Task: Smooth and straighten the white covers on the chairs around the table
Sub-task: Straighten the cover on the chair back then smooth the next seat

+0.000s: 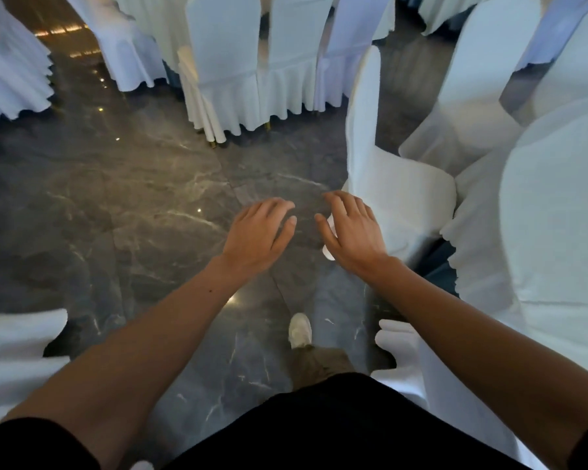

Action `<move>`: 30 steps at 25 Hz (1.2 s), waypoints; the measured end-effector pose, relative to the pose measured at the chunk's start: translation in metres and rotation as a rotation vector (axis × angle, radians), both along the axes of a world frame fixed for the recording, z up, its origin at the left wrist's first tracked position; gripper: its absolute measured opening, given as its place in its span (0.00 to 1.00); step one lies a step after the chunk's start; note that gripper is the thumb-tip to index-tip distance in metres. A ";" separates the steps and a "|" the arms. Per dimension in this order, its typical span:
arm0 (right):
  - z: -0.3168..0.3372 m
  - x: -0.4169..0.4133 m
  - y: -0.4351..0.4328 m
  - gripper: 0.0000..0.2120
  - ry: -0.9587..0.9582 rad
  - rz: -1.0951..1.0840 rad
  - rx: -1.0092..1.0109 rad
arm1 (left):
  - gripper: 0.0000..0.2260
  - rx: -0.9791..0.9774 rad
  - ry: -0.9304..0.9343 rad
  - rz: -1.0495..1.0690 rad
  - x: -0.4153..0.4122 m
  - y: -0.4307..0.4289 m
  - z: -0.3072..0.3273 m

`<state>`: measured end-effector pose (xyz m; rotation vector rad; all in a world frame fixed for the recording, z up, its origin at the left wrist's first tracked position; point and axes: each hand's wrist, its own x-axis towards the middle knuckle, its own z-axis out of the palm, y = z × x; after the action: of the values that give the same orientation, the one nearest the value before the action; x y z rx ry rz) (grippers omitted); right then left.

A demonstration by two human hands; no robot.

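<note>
A chair in a white cover (398,195) stands just right of centre, its back to the left and its seat to the right. My right hand (352,232) hovers over the near left corner of that cover, fingers spread, holding nothing. My left hand (258,232) floats beside it over the dark floor, also with fingers apart and nothing in it. A second covered chair (554,225) fills the right side, close to my right forearm.
Several more white-covered chairs (224,72) ring the far side and another (11,354) sits at the lower left. The dark marble floor (123,205) spreads across the left and middle. My white shoe (299,330) is below my hands.
</note>
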<state>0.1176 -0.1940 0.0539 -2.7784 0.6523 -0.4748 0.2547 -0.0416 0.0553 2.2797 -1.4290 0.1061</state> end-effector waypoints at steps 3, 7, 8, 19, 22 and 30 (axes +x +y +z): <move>-0.006 0.050 -0.051 0.21 -0.027 -0.042 -0.021 | 0.18 -0.005 -0.041 -0.071 0.055 -0.057 -0.005; 0.000 0.112 -0.134 0.21 -0.082 -0.135 0.037 | 0.17 0.008 -0.045 -0.167 0.131 -0.150 0.004; 0.001 0.127 -0.157 0.21 -0.091 -0.158 0.027 | 0.17 0.010 -0.073 -0.192 0.148 -0.175 0.006; -0.008 0.263 -0.328 0.22 -0.080 -0.439 0.101 | 0.20 0.075 -0.083 -0.452 0.301 -0.391 -0.001; -0.015 0.300 -0.357 0.21 -0.085 -0.546 0.085 | 0.20 0.071 -0.095 -0.593 0.352 -0.447 -0.008; -0.021 0.398 -0.397 0.20 -0.070 -0.978 0.223 | 0.21 0.077 -0.047 -0.969 0.463 -0.578 -0.006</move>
<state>0.5155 -0.5908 0.0332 -2.0541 1.8928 -0.6034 0.7180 -0.6197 0.0498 1.4071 -2.4070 -0.1993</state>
